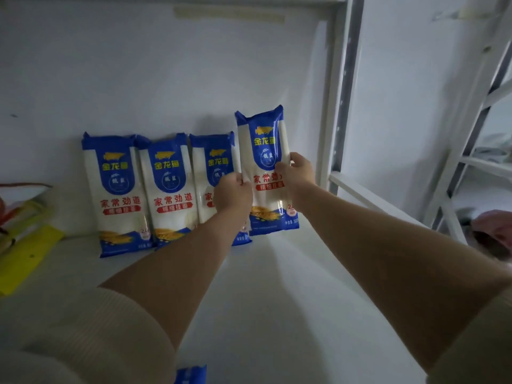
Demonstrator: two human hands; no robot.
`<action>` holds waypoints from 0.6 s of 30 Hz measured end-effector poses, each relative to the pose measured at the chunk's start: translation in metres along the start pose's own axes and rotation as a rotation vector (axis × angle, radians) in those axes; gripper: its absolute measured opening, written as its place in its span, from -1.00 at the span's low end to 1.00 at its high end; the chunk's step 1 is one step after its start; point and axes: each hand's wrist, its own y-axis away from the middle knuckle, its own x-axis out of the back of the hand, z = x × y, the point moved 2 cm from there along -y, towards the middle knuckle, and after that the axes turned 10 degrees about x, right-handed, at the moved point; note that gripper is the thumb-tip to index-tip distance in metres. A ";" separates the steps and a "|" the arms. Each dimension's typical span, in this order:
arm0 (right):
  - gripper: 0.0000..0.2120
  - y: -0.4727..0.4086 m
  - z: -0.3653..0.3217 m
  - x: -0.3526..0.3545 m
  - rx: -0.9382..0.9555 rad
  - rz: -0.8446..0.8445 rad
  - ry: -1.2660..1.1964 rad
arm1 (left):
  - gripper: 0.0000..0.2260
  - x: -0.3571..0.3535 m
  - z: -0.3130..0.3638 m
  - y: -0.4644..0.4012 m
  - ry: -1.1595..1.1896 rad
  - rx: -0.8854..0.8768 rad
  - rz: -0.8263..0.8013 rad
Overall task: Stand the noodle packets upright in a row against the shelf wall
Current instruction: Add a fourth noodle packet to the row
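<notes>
Three blue-and-white noodle packets stand upright in a row against the white shelf wall point(166, 79): one at the left point(116, 195), one in the middle point(171, 189), one on the right point(213, 167), partly behind my left hand. A fourth noodle packet point(266, 151) is held upright at the right end of the row, its bottom edge just above or at the shelf. My left hand point(232, 194) grips its left edge and my right hand point(297, 173) grips its right edge. Another packet's blue corner point(191, 374) shows at the bottom edge.
The white shelf surface point(277, 300) stretches toward me. Yellow and red packages point(25, 245) lie at the left edge. A white metal upright point(335, 106) and a rail point(368, 195) bound the shelf on the right, with more racking point(476, 162) beyond.
</notes>
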 end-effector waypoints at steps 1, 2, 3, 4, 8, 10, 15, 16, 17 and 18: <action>-0.83 -0.006 0.004 -0.003 -0.006 0.001 0.011 | -0.84 -0.001 0.000 -0.006 -0.028 -0.012 0.036; -0.83 -0.011 0.010 -0.006 -0.013 0.002 0.014 | -0.84 -0.001 -0.002 -0.011 -0.059 -0.025 0.064; -0.83 -0.014 0.017 -0.009 -0.021 0.004 0.013 | -0.84 -0.002 -0.004 -0.016 -0.092 -0.044 0.080; -0.83 -0.015 0.023 -0.012 -0.027 0.005 0.015 | -0.84 -0.003 -0.006 -0.020 -0.127 -0.071 0.088; -0.85 -0.016 0.044 -0.020 -0.020 0.025 0.051 | -0.93 -0.007 -0.013 -0.021 -0.165 -0.189 0.100; -0.85 -0.019 0.045 -0.021 -0.023 0.033 0.038 | -0.85 -0.007 -0.014 -0.014 -0.165 -0.236 0.110; -0.72 -0.013 0.046 -0.021 -0.048 0.009 0.088 | -0.70 -0.005 -0.014 -0.008 -0.245 -0.282 0.091; -0.66 -0.009 0.045 -0.020 -0.002 0.019 0.133 | -0.66 -0.002 -0.015 -0.008 -0.245 -0.272 0.071; -0.60 -0.005 0.042 -0.019 0.063 0.027 0.201 | -0.63 0.000 -0.016 -0.007 -0.242 -0.270 0.054; -0.55 0.000 0.039 -0.018 0.136 0.027 0.283 | -0.61 0.003 -0.016 -0.005 -0.251 -0.275 0.042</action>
